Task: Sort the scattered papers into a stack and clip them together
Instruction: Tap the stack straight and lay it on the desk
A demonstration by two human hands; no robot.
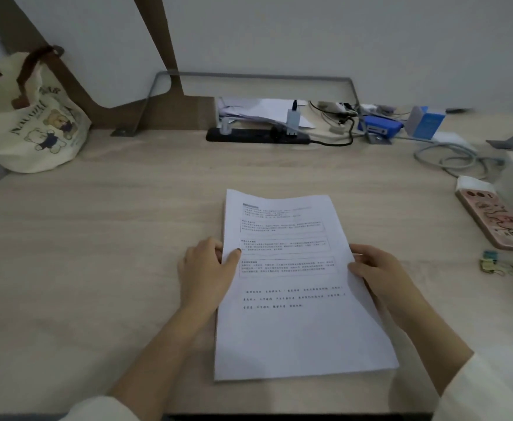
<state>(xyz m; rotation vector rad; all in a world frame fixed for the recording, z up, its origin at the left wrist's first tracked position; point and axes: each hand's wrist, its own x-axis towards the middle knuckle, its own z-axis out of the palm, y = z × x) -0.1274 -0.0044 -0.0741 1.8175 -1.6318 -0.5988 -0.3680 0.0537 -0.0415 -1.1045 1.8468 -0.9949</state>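
White printed sheets, squared into a flat stack [297, 299], lay on the pale wood-grain desk [97, 253] near its front edge. The left hand [206, 268] pinched the left edge, thumb on top; the right hand [376, 268] gripped the right. Open desktop spread leftward; small binder clips [492, 265] lay beyond, rightward.

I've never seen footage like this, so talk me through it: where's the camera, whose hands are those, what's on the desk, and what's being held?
There is no machine here. A camera worn on a person's head looks down at their two hands. The left hand and right hand hold the side edges of a stack of papers on the desk. Small binder clips and a phone lie to the right; a tote bag and a power strip sit farther back.
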